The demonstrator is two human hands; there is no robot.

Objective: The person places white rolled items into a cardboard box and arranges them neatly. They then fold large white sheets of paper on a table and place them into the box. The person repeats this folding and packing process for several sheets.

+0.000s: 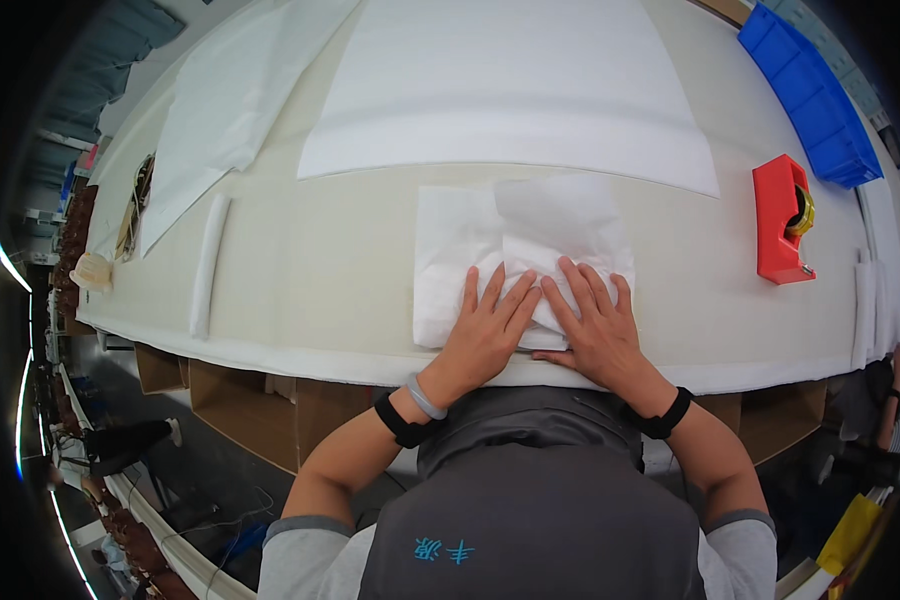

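Note:
A folded packet of thin white paper (457,232) lies near the front edge of the cloth-covered table (330,262). My left hand (487,330) rests flat on its left part, fingers spread. On its right part lies my right hand (596,322), fingers apart and thumb at the packet's lower edge. The index fingertips nearly meet in the middle. Whatever is inside or under the paper is hidden. Beyond the packet is a large stack or sheet of white paper (510,105).
A red tape dispenser (774,225) and a blue plastic bin (814,105) stand at the right. Leftward lie a white paper roll (210,270), loose white sheets (217,112) and a pale cap-shaped object (91,272). Cardboard boxes (244,405) are under the table.

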